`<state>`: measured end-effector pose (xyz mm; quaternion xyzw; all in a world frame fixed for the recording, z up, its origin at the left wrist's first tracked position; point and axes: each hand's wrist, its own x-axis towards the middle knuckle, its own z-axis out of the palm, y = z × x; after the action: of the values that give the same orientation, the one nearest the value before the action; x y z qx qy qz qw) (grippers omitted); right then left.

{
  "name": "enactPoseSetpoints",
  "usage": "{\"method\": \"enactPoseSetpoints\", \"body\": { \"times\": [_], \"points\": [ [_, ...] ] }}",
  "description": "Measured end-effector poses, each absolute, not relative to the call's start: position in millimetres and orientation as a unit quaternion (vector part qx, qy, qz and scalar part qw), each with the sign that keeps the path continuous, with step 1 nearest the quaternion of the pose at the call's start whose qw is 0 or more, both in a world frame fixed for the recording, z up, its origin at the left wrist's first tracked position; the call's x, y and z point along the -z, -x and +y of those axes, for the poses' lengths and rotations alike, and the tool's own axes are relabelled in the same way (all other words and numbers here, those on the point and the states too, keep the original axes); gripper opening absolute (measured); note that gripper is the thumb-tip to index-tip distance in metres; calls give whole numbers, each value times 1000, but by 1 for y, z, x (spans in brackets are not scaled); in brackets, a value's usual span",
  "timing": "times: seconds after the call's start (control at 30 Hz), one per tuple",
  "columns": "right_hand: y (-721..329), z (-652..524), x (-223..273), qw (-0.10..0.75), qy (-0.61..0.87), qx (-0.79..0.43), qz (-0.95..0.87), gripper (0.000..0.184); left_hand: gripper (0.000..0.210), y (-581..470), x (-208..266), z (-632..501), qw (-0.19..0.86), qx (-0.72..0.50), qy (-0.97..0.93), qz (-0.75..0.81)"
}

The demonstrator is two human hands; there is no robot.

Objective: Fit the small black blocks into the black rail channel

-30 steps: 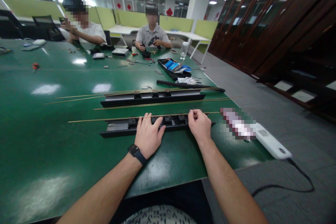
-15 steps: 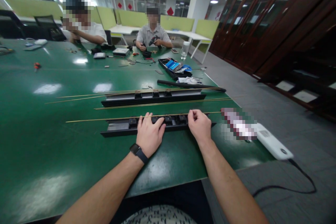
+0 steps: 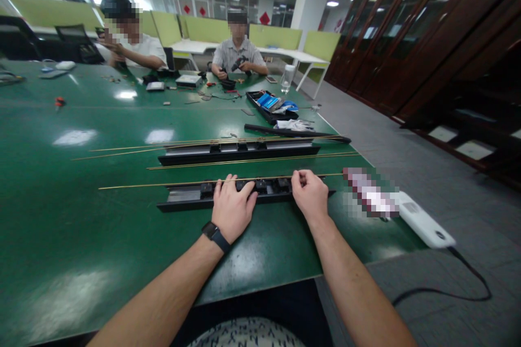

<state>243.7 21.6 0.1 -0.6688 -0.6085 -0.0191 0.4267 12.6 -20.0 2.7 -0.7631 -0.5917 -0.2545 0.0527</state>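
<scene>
A black channel with a silvery inner strip lies crosswise on the green table in front of me. Several black blocks sit inside it. Along the channel's far side runs a thin gold-coloured rod, reaching past both ends. My left hand, a dark watch on its wrist, rests over the middle of the channel with thumb and fingers apart, touching the blocks and partly covering the rod. At the channel's right end, my right hand pinches the rod between thumb and forefinger.
Behind lie a second black channel and more gold rods. Farther off are a black bar, white gloves and a black tray. A white device with a cable lies right. Two people sit across the table.
The gold rod has slid slightly to the left; its left end sticks out a little farther. Both hands keep about the same place and grip.
</scene>
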Motion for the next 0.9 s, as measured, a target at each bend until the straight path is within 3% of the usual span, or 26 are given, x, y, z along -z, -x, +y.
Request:
{"method": "enactPoseSetpoints", "body": {
  "times": [0.9],
  "points": [
    [-243,21,-1,419,665,29,-617,35,38,-10,-4,-20,68,234,775,-584]
  ]
}}
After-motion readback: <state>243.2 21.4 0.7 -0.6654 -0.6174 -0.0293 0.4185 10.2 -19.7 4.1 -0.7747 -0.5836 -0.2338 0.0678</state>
